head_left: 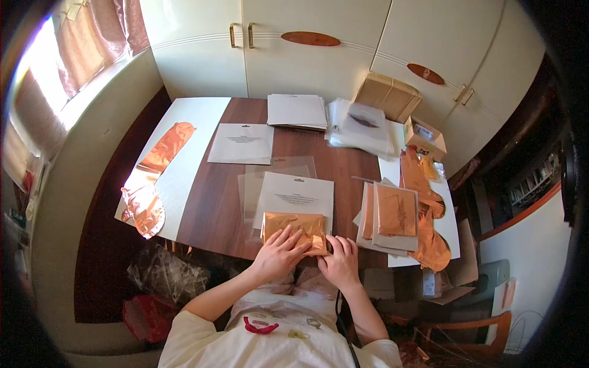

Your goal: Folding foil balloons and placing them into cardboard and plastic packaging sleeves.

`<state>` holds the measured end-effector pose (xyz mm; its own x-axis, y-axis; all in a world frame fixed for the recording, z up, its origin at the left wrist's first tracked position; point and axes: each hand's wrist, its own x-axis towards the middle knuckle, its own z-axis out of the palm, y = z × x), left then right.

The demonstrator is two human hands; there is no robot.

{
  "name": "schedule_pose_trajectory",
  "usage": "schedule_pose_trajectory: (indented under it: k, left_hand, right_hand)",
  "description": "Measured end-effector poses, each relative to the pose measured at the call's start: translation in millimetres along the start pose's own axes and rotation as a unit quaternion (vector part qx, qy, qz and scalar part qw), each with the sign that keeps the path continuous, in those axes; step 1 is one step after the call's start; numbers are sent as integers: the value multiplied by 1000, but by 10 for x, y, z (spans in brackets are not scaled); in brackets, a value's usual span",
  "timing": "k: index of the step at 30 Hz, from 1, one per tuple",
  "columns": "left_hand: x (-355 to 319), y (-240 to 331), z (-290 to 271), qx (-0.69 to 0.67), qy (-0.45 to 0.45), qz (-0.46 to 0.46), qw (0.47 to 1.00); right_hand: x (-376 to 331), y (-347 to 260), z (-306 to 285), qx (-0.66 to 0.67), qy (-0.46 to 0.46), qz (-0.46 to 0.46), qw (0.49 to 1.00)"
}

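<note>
Two hands of mine at one folded copper foil packet (310,226), mid near edge of the tabletop (215,208). Left hand (279,251) palm down, fingers a bit spread, lying flat on the foil, not wrapped round it. Right hand (339,260) fingers curled at the packet's near right corner; can't tell whether I'm pinching foil or just butting against it.

Handling, my read: very light, limp, slick, creases easily, folds likely to spring. Take it by the folded side edges, one palm spread to keep it flat; no nails.

Packet overlaps the lower part of a white slotted card (297,191); a clear sleeve (283,163) shows past the card's far edge. Second white card (241,146) farther off, left of centre. Far edge: card stack (296,110), then clear bag pile (356,132) toward the far right corner. Right edge: bagged copper stack (397,211), loose foil (431,245) beside it. Left edge: crumpled foil sheet (169,146) on a white board (199,132).
</note>
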<state>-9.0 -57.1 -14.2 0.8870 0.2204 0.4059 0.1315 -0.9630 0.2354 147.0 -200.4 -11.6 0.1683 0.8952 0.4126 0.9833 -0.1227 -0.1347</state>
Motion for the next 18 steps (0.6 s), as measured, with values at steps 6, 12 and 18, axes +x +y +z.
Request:
schedule_pose_trajectory:
  k: [6, 12, 18]
  left_hand:
    - [43, -10, -220, 36, -75, 23, 996]
    - [-13, -117, -254, 63, -81, 56, 993]
    - [-36, -169, -226, 60, -36, 56, 996]
  right_hand:
    - [-32, 132, 1, 13, -41, -13, 999]
    - [-17, 128, -16, 23, -40, -13, 999]
    - [28, -21, -35, -18, -14, -20, 1000]
